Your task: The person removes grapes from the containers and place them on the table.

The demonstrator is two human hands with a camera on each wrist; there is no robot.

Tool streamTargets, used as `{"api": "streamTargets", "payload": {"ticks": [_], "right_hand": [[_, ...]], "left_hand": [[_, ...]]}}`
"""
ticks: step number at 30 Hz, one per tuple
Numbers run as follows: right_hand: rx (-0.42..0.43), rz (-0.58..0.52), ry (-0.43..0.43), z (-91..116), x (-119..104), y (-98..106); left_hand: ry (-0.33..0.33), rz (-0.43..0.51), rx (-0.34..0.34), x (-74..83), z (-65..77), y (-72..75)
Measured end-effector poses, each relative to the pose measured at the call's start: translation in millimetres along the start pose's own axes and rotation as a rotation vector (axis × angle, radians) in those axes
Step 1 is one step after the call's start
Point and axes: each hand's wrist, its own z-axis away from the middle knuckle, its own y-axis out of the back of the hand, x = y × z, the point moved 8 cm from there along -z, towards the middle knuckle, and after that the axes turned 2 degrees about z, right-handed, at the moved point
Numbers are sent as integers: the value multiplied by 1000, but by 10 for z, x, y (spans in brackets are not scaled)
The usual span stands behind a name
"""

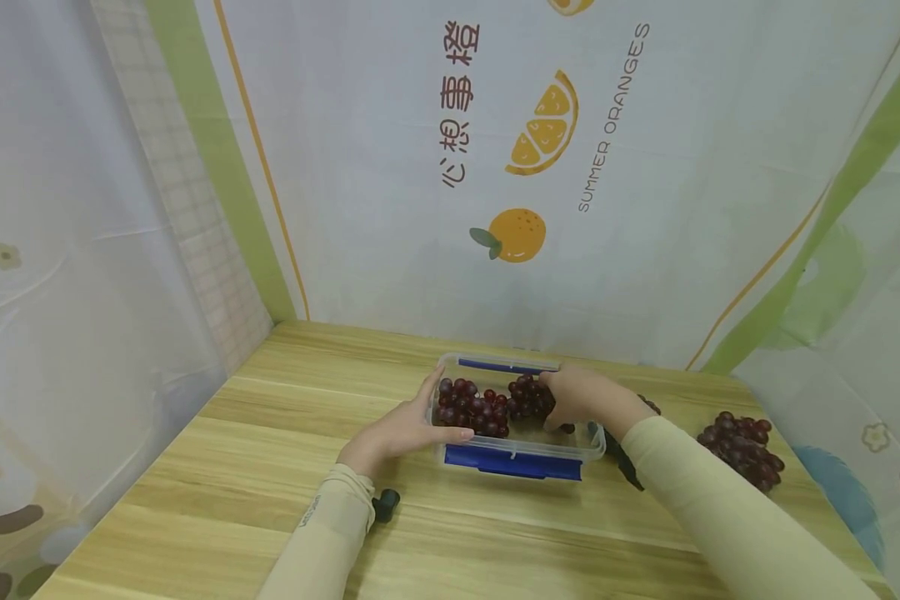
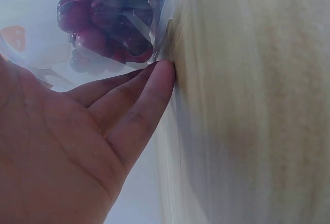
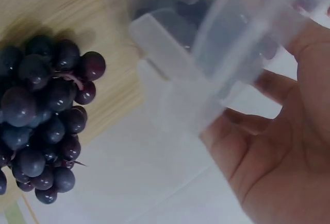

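A clear plastic container (image 1: 562,447) with blue side latches (image 1: 513,462) stands on the table. Dark red grapes (image 1: 472,408) lie in its left half. My left hand (image 1: 401,429) rests against the container's left end, thumb over the front rim; in the left wrist view its straight fingers touch the outer wall. From the right, my right hand (image 1: 581,396) reaches over the rim and grips a bunch of grapes (image 1: 527,396) inside the container. Seen from the right wrist, the clear wall partly blurs the fingers and those grapes.
Another bunch of grapes (image 1: 742,450) lies on the wooden table (image 1: 270,467) to the right. Part of a further bunch (image 1: 648,404) shows behind my right forearm. A printed white cloth (image 1: 375,208) hangs behind the table, with more cloth at both sides.
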Motion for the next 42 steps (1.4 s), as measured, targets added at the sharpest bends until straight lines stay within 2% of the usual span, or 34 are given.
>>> {"api": "streamTargets", "payload": {"ticks": [5,15,22,26,30,36,42], "right_hand": [[16,88,24,-46,8,-67],[70,143,45,-117,50,-133],[153,189,92,-137,39,-122],[150,216,92,-157,54,-168],[160,201,95,-159,71,-185],[224,176,127,-113,69,-150],[234,100,121,-85,94,-129]], "left_hand": [[9,-5,6,-21,-1,13],[-5,1,1,-39,-7,6],[5,14,-10,-27,9,2],[5,12,-10,-11,17,2],[3,2,-3,-4,15,7],[2,-9,3,3,22,12],[7,-10,6,-5,15,-4]]}}
